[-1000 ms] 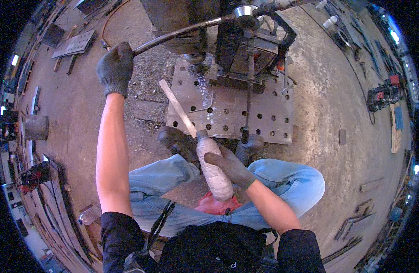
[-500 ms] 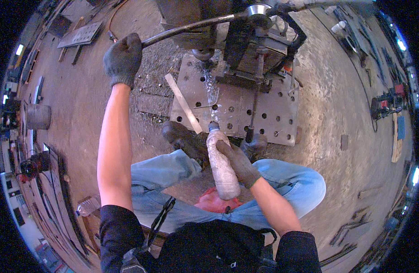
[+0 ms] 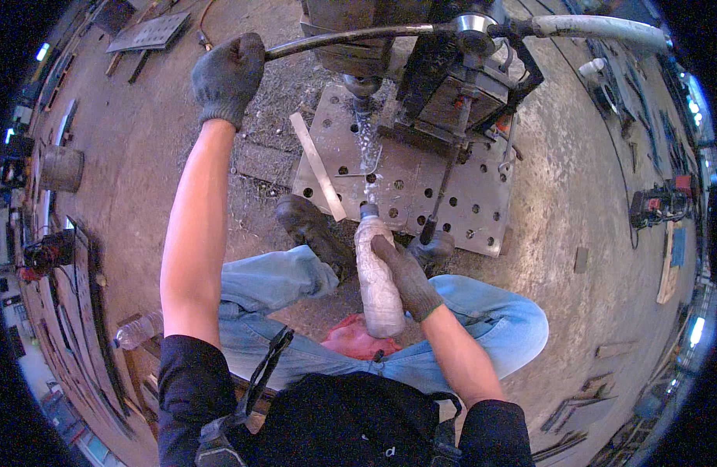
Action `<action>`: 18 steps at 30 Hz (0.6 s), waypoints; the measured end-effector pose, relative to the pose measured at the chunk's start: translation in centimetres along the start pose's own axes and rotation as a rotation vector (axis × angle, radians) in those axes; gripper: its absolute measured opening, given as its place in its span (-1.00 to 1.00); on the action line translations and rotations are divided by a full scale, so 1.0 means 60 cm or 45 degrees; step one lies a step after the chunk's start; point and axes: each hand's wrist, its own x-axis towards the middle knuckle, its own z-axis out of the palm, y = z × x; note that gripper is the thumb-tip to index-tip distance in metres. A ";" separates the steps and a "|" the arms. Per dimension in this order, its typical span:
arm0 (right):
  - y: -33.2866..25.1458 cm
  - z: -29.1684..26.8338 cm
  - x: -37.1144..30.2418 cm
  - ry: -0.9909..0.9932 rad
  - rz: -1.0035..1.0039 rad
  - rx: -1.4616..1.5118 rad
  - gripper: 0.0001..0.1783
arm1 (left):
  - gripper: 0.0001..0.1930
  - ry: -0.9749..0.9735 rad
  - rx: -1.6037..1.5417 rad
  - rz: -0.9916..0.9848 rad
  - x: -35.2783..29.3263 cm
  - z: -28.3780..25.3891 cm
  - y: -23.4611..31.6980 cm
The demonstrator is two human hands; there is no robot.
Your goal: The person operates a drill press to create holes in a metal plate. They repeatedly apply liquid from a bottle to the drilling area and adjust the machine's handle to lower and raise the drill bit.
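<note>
My left hand [image 3: 231, 78], in a grey knit glove, is wrapped round the end of a long metal lever [image 3: 350, 35]. The lever runs right to a round hub [image 3: 473, 29] on a dark machine that looks like a drill press. My right hand [image 3: 405, 274], gloved too, grips a plastic bottle [image 3: 378, 268] with cloudy whitish contents. The bottle leans over my lap, its grey cap end toward the machine. White drops and streaks line up between the cap and a rounded metal chuck [image 3: 361, 84]; whether they are airborne or on the plate, I cannot tell.
Beneath the machine lies a perforated steel plate [image 3: 420, 198] with a flat metal strip [image 3: 318, 167] by its left edge. A dark-gripped rod [image 3: 428, 231] hangs near my shoe. Far left stands a metal bucket [image 3: 61, 168]; a clear bottle [image 3: 139, 330] lies near my left elbow.
The whole view has shifted and turned slightly clockwise. Both hands keep their grips on the lever and the bottle. More of the white pipe-like handle at the hub's right now shows.
</note>
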 end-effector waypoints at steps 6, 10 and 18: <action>-0.027 0.033 -0.028 -0.090 -0.163 0.174 -0.35 | -0.45 0.057 -0.037 0.013 -0.006 -0.001 0.000; -0.029 0.034 -0.031 -0.125 -0.140 0.148 -0.39 | -0.53 0.022 -0.019 -0.027 -0.003 0.002 -0.001; -0.015 0.029 -0.019 -0.103 -0.139 0.088 -0.39 | -0.47 0.088 -0.012 0.084 -0.003 0.001 0.000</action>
